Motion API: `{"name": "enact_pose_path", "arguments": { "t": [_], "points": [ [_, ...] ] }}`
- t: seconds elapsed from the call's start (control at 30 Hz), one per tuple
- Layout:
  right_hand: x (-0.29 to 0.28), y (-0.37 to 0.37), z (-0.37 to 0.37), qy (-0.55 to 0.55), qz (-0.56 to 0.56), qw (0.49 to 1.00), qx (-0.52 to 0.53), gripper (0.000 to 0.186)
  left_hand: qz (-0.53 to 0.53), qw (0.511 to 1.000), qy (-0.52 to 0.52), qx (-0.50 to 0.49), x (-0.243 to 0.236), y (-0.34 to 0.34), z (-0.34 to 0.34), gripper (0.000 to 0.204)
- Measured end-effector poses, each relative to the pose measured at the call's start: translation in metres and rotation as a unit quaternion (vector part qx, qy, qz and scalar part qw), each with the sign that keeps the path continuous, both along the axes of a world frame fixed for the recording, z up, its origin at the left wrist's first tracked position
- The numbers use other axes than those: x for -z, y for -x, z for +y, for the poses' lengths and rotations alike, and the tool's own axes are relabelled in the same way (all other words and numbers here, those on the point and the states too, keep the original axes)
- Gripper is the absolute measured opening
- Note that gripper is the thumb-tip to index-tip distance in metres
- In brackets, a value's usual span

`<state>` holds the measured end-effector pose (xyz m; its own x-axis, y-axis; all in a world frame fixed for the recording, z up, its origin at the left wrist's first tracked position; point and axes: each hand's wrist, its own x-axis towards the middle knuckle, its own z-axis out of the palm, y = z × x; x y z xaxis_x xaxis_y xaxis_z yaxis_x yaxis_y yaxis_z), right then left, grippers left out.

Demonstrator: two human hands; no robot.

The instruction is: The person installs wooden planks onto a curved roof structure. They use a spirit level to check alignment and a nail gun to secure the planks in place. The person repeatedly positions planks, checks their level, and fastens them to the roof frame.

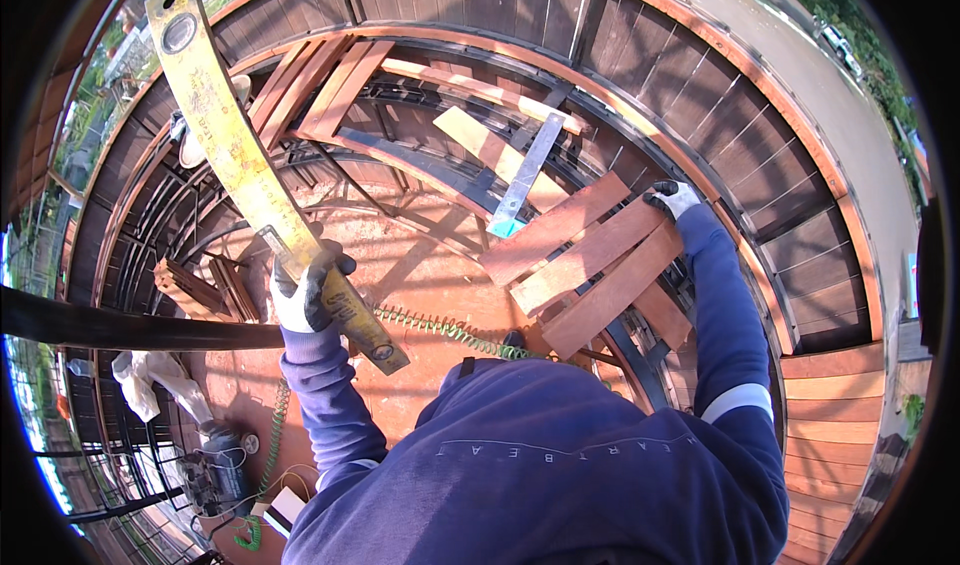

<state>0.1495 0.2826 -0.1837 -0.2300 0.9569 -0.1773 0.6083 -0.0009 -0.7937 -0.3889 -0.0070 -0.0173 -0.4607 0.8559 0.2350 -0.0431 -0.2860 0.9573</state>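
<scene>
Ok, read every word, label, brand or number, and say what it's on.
Long yellow metal spirit level: dark lettering, too blurred to read.
Navy fabric sweatshirt: a line of pale capitals, which I won't copy.
Flat silvery metal blade, blue-ended: any markings too small to read.

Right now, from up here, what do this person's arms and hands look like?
The left hand and right hand wear gloves, white with dark finger areas. The left sleeve and right sleeve are long and navy blue. A white band crosses the right one; some white shows on the left too.
</scene>
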Motion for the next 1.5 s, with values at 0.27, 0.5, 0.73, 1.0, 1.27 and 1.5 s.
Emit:
{"name": "enact_pose_path", "arguments": {
  "t": [0.27, 0.5, 0.73, 1.0, 1.27, 1.5],
  "points": [
    [-0.005, 0.005, -0.012, -0.117, -0.059, 0.991, -0.003, 0.034, 0.003, 0.999, -0.006, 0.031, -0.007, -0.014, 0.004, 0.05],
    [-0.035, 0.012, -0.018, -0.093, 0.11, 0.989, -0.001, 0.027, -0.007, 0.997, -0.035, 0.068, -0.005, -0.018, 0.002, 0.037],
    [-0.14, 0.032, -0.065, -0.164, 0.27, 0.949, 0.017, 0.023, -0.027, 0.995, -0.044, 0.08, -0.011, -0.03, 0.007, 0.041],
    [-0.25, -0.059, -0.149, -0.286, 0.25, 0.917, 0.122, 0.025, -0.041, 0.979, -0.054, 0.195, -0.011, -0.085, 0.043, 0.041],
    [-0.297, -0.216, -0.246, -0.312, 0.141, 0.889, 0.305, 0.023, -0.04, 0.955, -0.063, 0.289, -0.01, -0.161, 0.063, 0.05],
    [-0.315, -0.315, -0.311, -0.371, -0.005, 0.889, 0.267, 0.025, -0.044, 0.925, -0.099, 0.365, -0.027, -0.232, 0.051, 0.052]
  ]
}}
